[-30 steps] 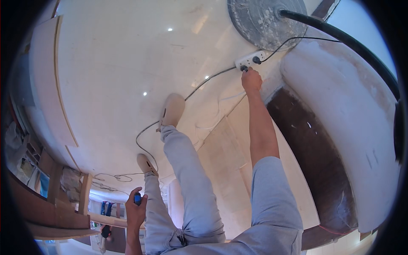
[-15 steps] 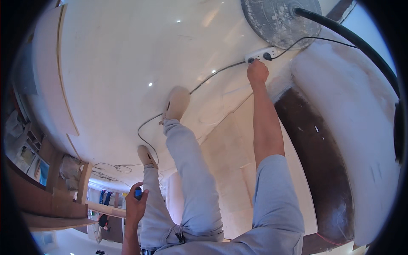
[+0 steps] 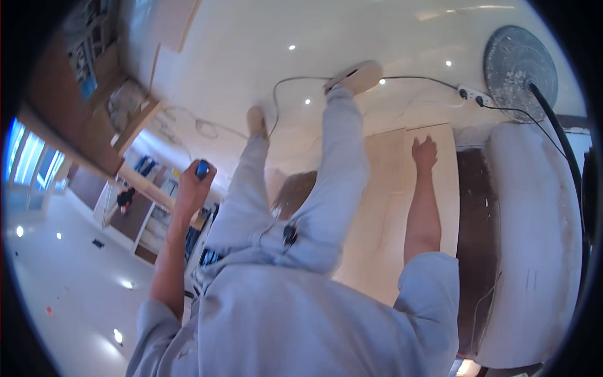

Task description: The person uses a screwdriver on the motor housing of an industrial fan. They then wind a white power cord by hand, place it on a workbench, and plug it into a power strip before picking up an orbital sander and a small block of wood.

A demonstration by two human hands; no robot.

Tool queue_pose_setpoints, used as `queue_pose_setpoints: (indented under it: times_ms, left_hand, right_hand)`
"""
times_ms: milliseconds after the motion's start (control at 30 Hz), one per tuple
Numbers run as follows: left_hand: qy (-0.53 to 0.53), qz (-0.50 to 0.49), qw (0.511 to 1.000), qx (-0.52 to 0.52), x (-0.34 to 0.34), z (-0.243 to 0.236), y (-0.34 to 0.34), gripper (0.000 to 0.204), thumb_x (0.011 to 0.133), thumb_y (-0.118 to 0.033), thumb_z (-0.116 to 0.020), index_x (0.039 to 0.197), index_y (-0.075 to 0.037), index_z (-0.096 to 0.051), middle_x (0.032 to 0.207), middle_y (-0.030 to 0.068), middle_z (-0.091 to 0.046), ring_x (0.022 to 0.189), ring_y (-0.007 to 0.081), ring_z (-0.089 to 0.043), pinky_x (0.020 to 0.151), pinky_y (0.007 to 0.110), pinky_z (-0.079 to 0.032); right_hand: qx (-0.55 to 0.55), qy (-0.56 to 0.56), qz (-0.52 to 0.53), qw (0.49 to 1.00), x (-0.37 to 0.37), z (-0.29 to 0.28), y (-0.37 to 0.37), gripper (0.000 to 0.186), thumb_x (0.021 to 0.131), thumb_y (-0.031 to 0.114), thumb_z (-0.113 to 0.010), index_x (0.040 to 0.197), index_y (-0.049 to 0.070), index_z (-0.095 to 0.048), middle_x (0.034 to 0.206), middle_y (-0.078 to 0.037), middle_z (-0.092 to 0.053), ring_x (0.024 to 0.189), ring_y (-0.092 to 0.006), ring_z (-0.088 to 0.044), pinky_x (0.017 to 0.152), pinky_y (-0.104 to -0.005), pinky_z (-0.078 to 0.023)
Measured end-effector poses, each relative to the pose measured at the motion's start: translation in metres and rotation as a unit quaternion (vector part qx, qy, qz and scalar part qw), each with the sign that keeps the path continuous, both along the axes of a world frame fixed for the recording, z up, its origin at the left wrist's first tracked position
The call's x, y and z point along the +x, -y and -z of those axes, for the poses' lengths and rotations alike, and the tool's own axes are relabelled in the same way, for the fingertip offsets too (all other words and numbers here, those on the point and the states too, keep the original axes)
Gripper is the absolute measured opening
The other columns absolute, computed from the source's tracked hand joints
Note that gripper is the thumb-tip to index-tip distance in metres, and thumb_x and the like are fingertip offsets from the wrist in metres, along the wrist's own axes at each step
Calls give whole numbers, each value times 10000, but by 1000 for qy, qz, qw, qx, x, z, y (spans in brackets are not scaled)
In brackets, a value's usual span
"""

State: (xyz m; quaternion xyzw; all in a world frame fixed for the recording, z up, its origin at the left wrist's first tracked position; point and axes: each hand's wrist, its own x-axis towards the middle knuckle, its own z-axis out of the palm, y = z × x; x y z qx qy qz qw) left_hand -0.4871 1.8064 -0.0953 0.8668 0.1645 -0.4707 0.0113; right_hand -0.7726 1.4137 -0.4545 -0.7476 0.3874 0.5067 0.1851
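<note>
My left hand (image 3: 196, 181) is closed around a small blue object (image 3: 202, 168), beside my left leg. My right hand (image 3: 424, 152) has its fingers apart and holds nothing; it is over a pale wooden board (image 3: 374, 210). Beyond it, a white power strip (image 3: 471, 93) lies on the floor with two black plugs in it, one with a cord (image 3: 515, 108) running right. The strip sits beside a round, dusty grey disc (image 3: 509, 60) with a thick black bar or hose attached to it.
My sandalled feet stand on the glossy white floor (image 3: 213, 56) among loose cables (image 3: 295, 79). A curved whitish panel (image 3: 527, 245) and dark brown strip (image 3: 474, 251) are at my right. Wooden shelving (image 3: 94, 119) is at the left, with a person (image 3: 124, 202) far behind it.
My right hand has let go of the plug in the power strip and drawn back with opened fingers. The view has swung, bringing more of my body and the room behind into sight.
</note>
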Motion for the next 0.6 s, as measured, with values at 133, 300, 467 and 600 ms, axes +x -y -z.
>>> queue_pose_setpoints:
  times_ms: [133,300,467,600]
  left_hand:
    - [39,-21,999,29,-9,-69,-44,198,843,-202,-620,843,-5,-599,649,135,-583,570,225,-517,570,352,-429]
    - [65,-67,995,25,-30,-126,-102,262,824,-258,-631,838,2,-609,647,153,-587,575,266,-535,580,377,-439]
    - [84,-96,992,9,-38,-154,-154,309,800,-293,-644,804,13,-606,647,196,-592,608,333,-565,593,405,-442]
    - [158,-127,977,-71,-42,-148,-224,284,799,-267,-631,823,15,-609,705,237,-608,685,393,-593,617,432,-454]
  right_hand:
    - [87,-75,-27,993,-75,-101,-64,487,824,415,-607,1139,44,-588,1109,-213,-607,1057,-362,-573,896,-456,-463]
    - [121,-14,-43,992,-70,-169,-71,381,807,385,-631,937,30,-676,935,-210,-662,921,-355,-628,840,-426,-494]
    - [41,199,-81,976,21,-207,-34,297,811,323,-642,837,29,-679,832,-190,-669,819,-341,-652,720,-418,-509]
    - [-19,305,-11,952,119,-295,-62,296,829,295,-606,824,1,-640,806,-208,-651,800,-363,-639,703,-418,-489]
